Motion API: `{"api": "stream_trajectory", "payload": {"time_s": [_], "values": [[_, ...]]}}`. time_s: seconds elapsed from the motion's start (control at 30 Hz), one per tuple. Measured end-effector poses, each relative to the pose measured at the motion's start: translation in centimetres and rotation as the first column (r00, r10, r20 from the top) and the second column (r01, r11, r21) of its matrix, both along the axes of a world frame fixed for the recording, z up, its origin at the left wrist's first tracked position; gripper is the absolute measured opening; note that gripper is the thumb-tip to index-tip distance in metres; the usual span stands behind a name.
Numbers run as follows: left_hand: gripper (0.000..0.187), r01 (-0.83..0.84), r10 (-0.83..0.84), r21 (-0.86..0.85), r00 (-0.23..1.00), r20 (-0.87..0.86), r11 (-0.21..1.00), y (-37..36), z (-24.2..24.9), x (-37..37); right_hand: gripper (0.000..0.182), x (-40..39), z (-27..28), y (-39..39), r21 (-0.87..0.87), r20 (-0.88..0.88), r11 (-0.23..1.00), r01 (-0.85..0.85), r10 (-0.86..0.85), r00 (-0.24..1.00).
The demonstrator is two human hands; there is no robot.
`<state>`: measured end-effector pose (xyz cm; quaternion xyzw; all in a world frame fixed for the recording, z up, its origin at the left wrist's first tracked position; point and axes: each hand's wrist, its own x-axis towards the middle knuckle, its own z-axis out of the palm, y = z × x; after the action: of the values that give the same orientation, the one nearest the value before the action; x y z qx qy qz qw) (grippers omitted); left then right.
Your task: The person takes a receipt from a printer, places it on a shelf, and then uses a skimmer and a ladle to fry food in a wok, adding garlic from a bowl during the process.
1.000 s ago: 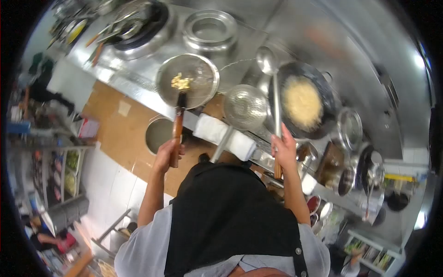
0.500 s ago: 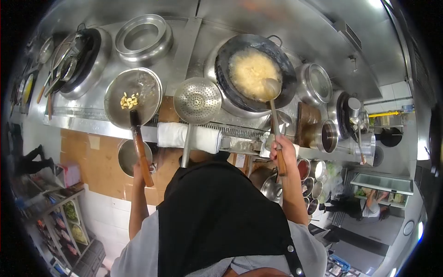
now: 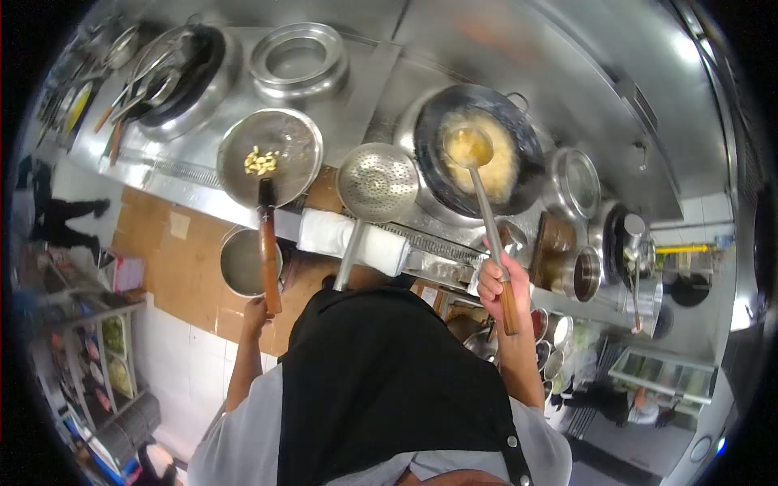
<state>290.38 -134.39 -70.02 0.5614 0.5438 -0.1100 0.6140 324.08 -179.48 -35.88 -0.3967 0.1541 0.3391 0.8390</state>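
Observation:
My right hand (image 3: pixel 504 285) is wrapped round the handle of a long ladle (image 3: pixel 483 201). The ladle's bowl holds yellow liquid and is over the dark wok (image 3: pixel 531 154), where pale, foamy liquid (image 3: pixel 501 172) bubbles. At the lower rim of a metal pot (image 3: pixel 224 271) is my left hand (image 3: pixel 257 313), its fingers curled and partly hidden; I cannot tell what it grips. A wooden-handled strainer (image 3: pixel 292 146) overlaps that hand with its handle end and holds small pale-yellow pieces (image 3: pixel 261 160). Between the hands lies a perforated skimmer (image 3: pixel 377 182).
A folded white towel (image 3: pixel 385 247) lies on the stove edge under the skimmer's handle. Lidded metal pots (image 3: pixel 298 61) and another wok station (image 3: pixel 194 81) stand at the back left. Sauce containers (image 3: pixel 559 328) are at right. A person (image 3: pixel 624 405) is at the far right.
The ladle's bowl has moved from the wok's near edge to over its middle and now holds yellow liquid. My left hand is slightly lower. The whole view has shifted a little.

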Motion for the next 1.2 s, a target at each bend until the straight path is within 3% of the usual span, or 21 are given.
{"api": "stream_trajectory", "payload": {"time_s": [0.07, 0.13, 0.2, 0.27, 0.37, 0.43, 0.47, 0.53, 0.67, 0.7, 0.8, 0.9, 1.07, 1.13, 1.2], "values": [[0.041, -0.057, 0.058, -0.025, 0.997, 0.044, 0.998, -0.8, 1.5, 0.2, 0.044, 0.0, -0.1, 1.5, 0.082, -0.002, 0.994, -0.079, 0.079, 0.997], [0.048, -0.089, 0.103, -0.159, 0.991, 0.08, 0.983, -0.7, 1.4, 0.3, 0.043, 0.1, -0.7, 3.5, 0.163, -0.013, 0.974, -0.16, 0.164, 0.986], [0.065, -0.212, 0.354, -0.447, 0.897, 0.264, 0.869, -1.0, 3.8, 1.4, 0.045, 0.3, -1.9, 6.2, 0.253, -0.057, 0.941, -0.227, 0.248, 0.967], [0.071, -0.132, 0.535, -0.689, 0.737, 0.413, 0.713, -1.5, 10.7, 3.7, 0.045, 0.7, -3.6, 9.1, 0.302, -0.078, 0.906, -0.297, 0.334, 0.939], [0.06, -0.11, 0.528, -0.624, 0.656, 0.539, 0.773, -1.9, 14.0, 5.6, 0.04, 2.0, -7.0, 13.8, 0.338, -0.121, 0.854, -0.395, 0.456, 0.882], [0.052, -0.115, 0.403, -0.468, 0.708, 0.58, 0.876, -1.7, 14.9, 6.1, 0.036, 2.7, -8.9, 17.1, 0.313, -0.174, 0.842, -0.44, 0.506, 0.845], [0.048, -0.113, 0.339, -0.386, 0.735, 0.587, 0.916, -1.6, 15.2, 6.2, 0.035, 2.7, -9.3, 18.7, 0.168, -0.112, 0.849, -0.501, 0.521, 0.846], [0.036, -0.101, 0.39, -0.461, 0.707, 0.589, 0.881, -1.1, 15.6, 6.7, 0.033, 2.6, -9.9, 21.4, -0.137, 0.005, 0.816, -0.562, 0.568, 0.823], [0.026, -0.115, 0.416, -0.463, 0.659, 0.626, 0.879, -1.2, 15.0, 7.9, 0.044, 3.4, -10.7, 24.5, -0.586, 0.252, 0.585, -0.56, 0.789, 0.561], [0.024, -0.113, 0.402, -0.448, 0.667, 0.628, 0.887, -1.3, 15.4, 8.2, 0.057, 4.1, -10.0, 24.6, -0.641, 0.244, 0.517, -0.567, 0.838, 0.488], [0.025, -0.155, 0.403, -0.424, 0.695, 0.595, 0.892, -1.7, 17.1, 8.6, 0.064, 4.5, -8.9, 23.0, -0.829, 0.377, 0.477, -0.291, 0.862, 0.34], [0.024, -0.171, 0.351, -0.337, 0.722, 0.596, 0.926, -2.6, 19.6, 8.6, 0.066, 2.9, -9.7, 18.0, -0.675, 0.631, 0.724, -0.141, 0.666, 0.397], [0.021, -0.035, 0.14, -0.179, 0.779, 0.611, 0.983, -7.0, 24.9, 11.0, 0.069, 2.9, -11.1, 5.2, -0.805, 0.513, 0.592, 0.052, 0.648, 0.563], [0.019, 0.021, 0.071, -0.134, 0.765, 0.641, 0.991, -8.9, 26.4, 13.6, 0.071, 2.6, -8.0, 2.6, -0.773, 0.455, 0.634, 0.007, 0.546, 0.703], [0.016, 0.094, 0.004, -0.108, 0.736, 0.677, 0.99, -12.9, 27.3, 16.8, 0.072, 2.5, -8.5, 0.5, -0.721, 0.532, 0.68, 0.133, 0.421, 0.735]]}}
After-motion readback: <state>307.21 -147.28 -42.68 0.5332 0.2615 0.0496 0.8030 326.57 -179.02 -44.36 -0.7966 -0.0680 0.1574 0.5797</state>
